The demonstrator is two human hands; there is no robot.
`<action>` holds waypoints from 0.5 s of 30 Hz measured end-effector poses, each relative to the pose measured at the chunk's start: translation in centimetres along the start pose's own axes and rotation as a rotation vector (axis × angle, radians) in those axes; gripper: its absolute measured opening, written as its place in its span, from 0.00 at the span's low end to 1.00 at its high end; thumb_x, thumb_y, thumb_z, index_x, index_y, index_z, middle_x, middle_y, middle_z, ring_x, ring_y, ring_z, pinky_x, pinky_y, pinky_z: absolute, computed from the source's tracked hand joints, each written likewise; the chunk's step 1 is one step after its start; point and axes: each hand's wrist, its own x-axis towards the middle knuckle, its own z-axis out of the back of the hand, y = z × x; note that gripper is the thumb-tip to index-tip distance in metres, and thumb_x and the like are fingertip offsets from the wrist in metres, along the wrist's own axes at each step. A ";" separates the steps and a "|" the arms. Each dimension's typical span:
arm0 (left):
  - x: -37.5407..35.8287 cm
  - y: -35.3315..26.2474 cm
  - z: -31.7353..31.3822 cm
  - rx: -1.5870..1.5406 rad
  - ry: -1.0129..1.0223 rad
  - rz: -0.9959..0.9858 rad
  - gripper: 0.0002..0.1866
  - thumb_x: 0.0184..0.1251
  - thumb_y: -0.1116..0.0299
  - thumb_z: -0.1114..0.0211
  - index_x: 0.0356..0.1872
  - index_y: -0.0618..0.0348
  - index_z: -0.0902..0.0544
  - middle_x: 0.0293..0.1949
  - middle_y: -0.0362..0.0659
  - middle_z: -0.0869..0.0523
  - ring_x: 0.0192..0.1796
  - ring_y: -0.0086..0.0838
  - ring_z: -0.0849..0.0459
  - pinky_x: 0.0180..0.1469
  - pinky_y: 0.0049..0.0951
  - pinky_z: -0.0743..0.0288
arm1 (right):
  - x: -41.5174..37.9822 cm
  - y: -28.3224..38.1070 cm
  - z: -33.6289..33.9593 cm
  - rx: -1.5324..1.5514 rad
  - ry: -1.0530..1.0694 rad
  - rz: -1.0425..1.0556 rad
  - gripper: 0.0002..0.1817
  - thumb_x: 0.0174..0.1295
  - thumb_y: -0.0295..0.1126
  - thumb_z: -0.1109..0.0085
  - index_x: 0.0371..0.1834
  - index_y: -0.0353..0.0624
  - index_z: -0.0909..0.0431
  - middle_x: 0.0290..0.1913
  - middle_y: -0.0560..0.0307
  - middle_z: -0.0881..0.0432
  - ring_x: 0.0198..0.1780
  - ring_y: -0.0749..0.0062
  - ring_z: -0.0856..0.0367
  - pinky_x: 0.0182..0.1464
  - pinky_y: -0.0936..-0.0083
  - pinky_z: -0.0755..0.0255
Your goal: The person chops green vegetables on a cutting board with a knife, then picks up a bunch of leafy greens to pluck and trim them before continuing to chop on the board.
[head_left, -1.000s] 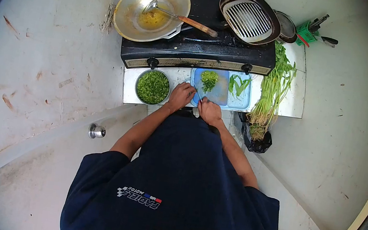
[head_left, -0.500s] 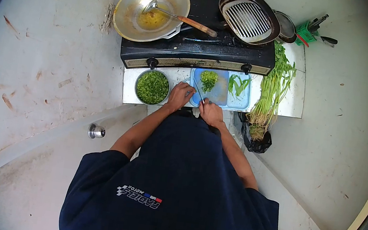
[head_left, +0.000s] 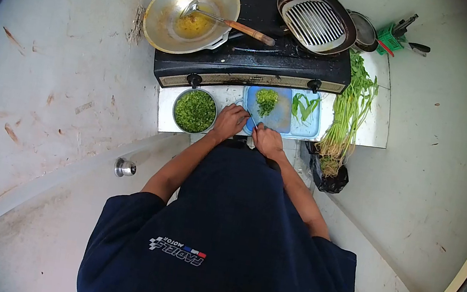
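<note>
- While your right hand (head_left: 268, 142) grips the knife (head_left: 253, 120) at the blue tray (head_left: 302, 130), your left hand (head_left: 231, 122) curls beside the blade — whether it holds anything, you can't tell.
- Chopped greens (head_left: 266, 100) on the tray's left half; leaves (head_left: 304, 107) right.
- Bowl (head_left: 175, 119) left of the tray — stalks (head_left: 345, 115) right.
- Stove (head_left: 256, 67) beyond it.

Slim knife (head_left: 253, 119), slanted over blue board (head_left: 279, 120); chopped greens (head_left: 266, 100), heaped there

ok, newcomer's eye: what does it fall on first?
Probably the big wok on the left of the black stove, wooden-handled ladle in it. Then the right hand, gripping a knife at the near edge of the blue cutting board. Left of the left hand, the bowl of chopped greens.
</note>
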 end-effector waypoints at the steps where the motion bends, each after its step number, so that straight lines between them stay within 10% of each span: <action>1: 0.0 -0.1 0.2 0.000 0.006 0.003 0.07 0.64 0.74 0.33 0.41 0.59 0.10 0.38 0.45 0.14 0.45 0.43 0.18 0.52 0.41 0.22 | 0.0 -0.1 -0.1 -0.004 -0.006 0.000 0.19 0.77 0.43 0.50 0.40 0.34 0.23 0.26 0.35 0.14 0.29 0.39 0.12 0.35 0.49 0.18; 15: 0.0 0.1 0.3 -0.089 -0.013 0.059 0.10 0.60 0.76 0.32 0.41 0.58 0.08 0.41 0.43 0.11 0.46 0.42 0.19 0.54 0.39 0.22 | -0.1 0.1 0.6 0.023 0.041 -0.023 0.19 0.77 0.42 0.51 0.43 0.32 0.24 0.28 0.35 0.13 0.32 0.38 0.11 0.38 0.47 0.17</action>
